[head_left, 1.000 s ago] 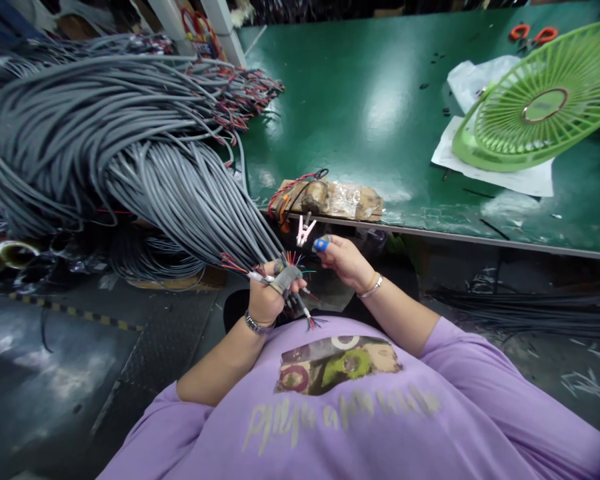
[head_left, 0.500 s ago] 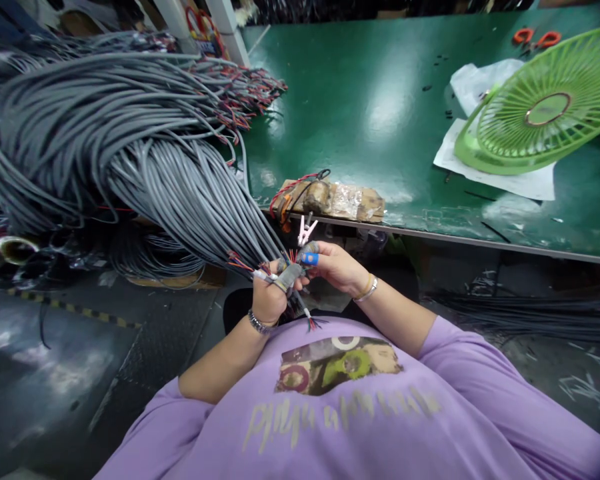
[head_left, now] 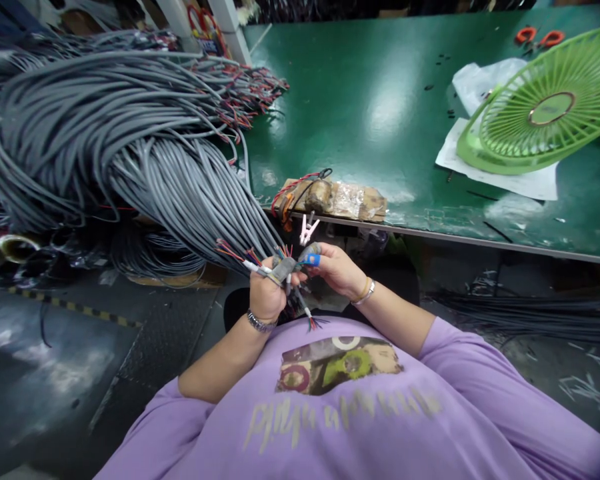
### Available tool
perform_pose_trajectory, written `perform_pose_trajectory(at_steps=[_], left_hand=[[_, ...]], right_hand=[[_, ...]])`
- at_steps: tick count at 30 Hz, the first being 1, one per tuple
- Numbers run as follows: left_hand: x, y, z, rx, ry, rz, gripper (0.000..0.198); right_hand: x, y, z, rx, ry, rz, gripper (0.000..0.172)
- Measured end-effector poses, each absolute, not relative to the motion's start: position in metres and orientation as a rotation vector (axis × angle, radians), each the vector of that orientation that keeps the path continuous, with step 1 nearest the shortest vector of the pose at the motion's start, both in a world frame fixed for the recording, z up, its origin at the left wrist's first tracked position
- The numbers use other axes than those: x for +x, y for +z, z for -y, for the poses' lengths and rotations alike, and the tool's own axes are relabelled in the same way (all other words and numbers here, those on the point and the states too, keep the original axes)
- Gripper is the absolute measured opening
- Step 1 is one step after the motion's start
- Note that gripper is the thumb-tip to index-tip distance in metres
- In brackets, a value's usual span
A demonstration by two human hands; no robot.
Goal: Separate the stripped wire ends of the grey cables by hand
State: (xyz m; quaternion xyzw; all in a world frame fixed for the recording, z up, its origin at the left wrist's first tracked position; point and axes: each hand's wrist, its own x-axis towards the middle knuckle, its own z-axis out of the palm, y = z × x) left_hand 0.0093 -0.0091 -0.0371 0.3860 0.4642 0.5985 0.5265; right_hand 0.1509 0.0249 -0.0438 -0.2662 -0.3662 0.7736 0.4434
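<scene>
Grey-sheathed cables [head_left: 200,193] lie in a thick bundle at the left, the sheaths running down from the heap to the person's left hand [head_left: 267,293]. Left hand: fingers curled closed around several cable ends, the thumb laid across them; a grey covering [head_left: 284,268] is noted on that thumb. Stripped ends stand out on both sides of the grip. One white-collared end [head_left: 253,265] points to the left with its coloured cores spread; another loose end [head_left: 314,323] hangs below the hand, close to the purple shirt [head_left: 340,427], its cores fanned out.

Right hand [head_left: 341,270]: just beside the left, thumb and forefinger brought together in a pinch on thin coloured wires [head_left: 299,263] at the cable ends; the number of wires caught cannot be told. A blue band [head_left: 311,259] is wrapped on the thumb.

Just above the fingertips, a pale pink clip [head_left: 307,230] sits at the table edge, near a wooden board [head_left: 375,205] carrying a rounded part [head_left: 318,197] and red and black leads. The board rests along the near edge of the green table [head_left: 380,120]. Further right on the same surface: a green fan [head_left: 553,110] over white paper [head_left: 450,148], a clear plastic bag [head_left: 483,80], and orange-handled scissors [head_left: 526,35] towards the far side.
</scene>
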Motion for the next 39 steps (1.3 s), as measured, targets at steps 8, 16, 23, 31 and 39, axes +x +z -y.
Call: perform_pose_trajectory(at_steps=[8, 16, 23, 31, 39], left_hand=[[0.004, -0.038, 0.009, 1.056, 1.250, -0.982, 0.034], [0.005, -0.042, 0.012, 1.025, 1.310, -1.054, 0.033], [0.008, -0.051, 0.012, 1.061, 1.390, -1.155, 0.031], [0.010, -0.031, 0.016, 1.084, 1.503, -1.082, 0.029], [0.024, -0.023, 0.007, 1.054, 1.550, -1.128, 0.029]], right_hand=[[0.157, -0.044, -0.035, -0.632, 2.041, 0.924, 0.038], [0.161, -0.040, -0.042, -0.725, 1.985, 0.955, 0.044], [0.171, -0.039, -0.033, -0.836, 2.055, 0.973, 0.054], [0.165, -0.038, -0.045, -0.798, 2.020, 0.800, 0.050], [0.141, -0.039, -0.061, -0.759, 1.699, 0.930, 0.056]])
